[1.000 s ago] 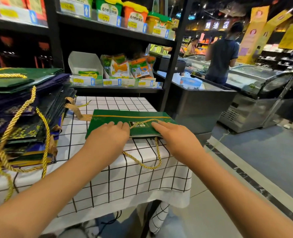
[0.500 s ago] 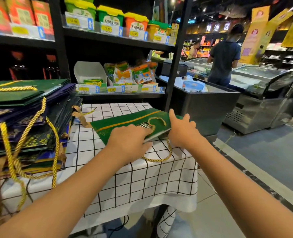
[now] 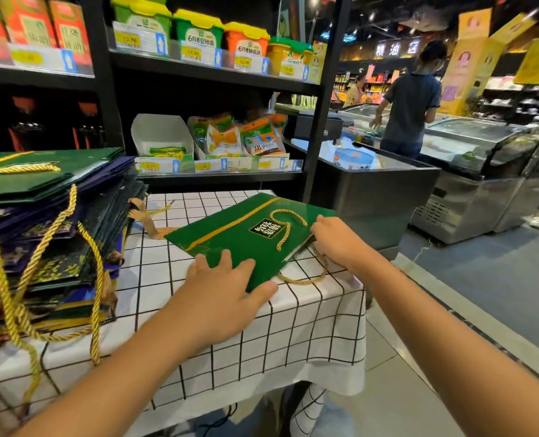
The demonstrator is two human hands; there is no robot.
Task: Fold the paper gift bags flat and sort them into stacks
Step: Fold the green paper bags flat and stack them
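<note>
A flat green paper gift bag (image 3: 230,234) with a gold stripe and gold rope handles lies tilted over the white checked tablecloth (image 3: 293,326). My left hand (image 3: 224,294) grips its near corner, fingers on top and thumb under the edge. My right hand (image 3: 337,238) holds the bag's right, open end, raised off the cloth. At the left stands a tall stack of flattened green and dark blue bags (image 3: 47,228), gold rope handles hanging down its front.
Black store shelving (image 3: 205,74) with packaged goods rises right behind the table. A steel freezer cabinet (image 3: 384,190) stands to the right, with a person (image 3: 410,99) at another freezer beyond. The table's right edge drops to a tiled aisle floor.
The green bag has been lifted from flat on the table and turned counter-clockwise, its right end raised. My left hand now grips its near corner; my right hand slid to its right end.
</note>
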